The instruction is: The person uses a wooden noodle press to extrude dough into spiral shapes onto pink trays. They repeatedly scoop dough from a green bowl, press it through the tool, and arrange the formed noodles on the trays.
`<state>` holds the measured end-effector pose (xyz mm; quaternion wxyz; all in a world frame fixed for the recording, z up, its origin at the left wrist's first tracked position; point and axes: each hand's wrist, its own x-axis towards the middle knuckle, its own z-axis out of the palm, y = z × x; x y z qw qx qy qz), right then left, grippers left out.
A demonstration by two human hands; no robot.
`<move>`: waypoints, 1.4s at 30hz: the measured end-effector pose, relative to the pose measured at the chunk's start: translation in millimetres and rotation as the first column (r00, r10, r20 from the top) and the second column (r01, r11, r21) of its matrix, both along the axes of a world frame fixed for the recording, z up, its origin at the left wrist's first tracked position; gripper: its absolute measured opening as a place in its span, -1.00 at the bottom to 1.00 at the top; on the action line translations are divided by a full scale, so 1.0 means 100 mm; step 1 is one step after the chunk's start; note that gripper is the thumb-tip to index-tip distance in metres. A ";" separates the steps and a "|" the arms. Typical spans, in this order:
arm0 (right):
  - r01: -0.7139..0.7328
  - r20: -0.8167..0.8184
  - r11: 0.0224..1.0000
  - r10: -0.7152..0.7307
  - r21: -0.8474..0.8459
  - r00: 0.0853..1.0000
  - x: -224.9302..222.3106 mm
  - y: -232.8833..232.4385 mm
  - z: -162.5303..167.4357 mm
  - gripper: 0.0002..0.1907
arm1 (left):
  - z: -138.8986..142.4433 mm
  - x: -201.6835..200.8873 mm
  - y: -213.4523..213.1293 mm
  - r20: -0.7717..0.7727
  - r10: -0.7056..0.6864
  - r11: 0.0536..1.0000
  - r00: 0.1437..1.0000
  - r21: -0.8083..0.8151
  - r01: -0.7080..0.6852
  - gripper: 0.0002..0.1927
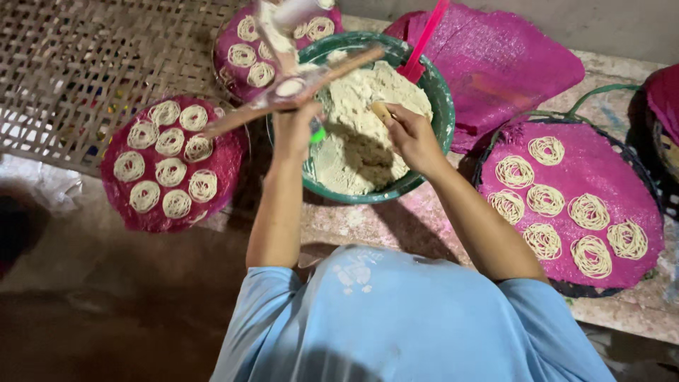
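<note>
No packages (nor labels, signs, screens)

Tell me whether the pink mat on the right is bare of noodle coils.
No, the pink mat on the right carries several pale noodle coils spread across it.

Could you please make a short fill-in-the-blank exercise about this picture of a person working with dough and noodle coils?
1. The pale dough lies in a round ____ bowl.
2. The left hand holds up a wooden press, while the right hand rests on the ____.
3. The mat on the right carries ____ noodle coils.
4. All the mats under the coils are ____ in colour.

Missing words: green; dough; eight; pink
</note>
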<state>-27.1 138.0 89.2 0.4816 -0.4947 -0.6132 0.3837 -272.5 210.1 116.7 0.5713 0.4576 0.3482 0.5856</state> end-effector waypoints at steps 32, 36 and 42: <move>-0.229 0.526 0.894 -0.010 0.386 0.850 1.41 -1.37 1.70 -0.85 | 0.28 1.60 -1.78 -0.213 -0.063 0.974 0.975 0.202 0.107 -0.21; 0.004 -0.144 0.937 0.049 0.348 0.988 1.37 -0.83 1.23 -0.83 | -0.15 1.02 -1.49 -0.348 0.184 0.896 0.919 0.444 -0.011 -0.27; -0.084 0.370 0.847 -0.139 0.525 0.919 0.84 -0.08 0.50 -0.72 | -0.70 0.07 -1.12 0.191 -0.186 0.981 0.964 -0.017 0.193 -0.61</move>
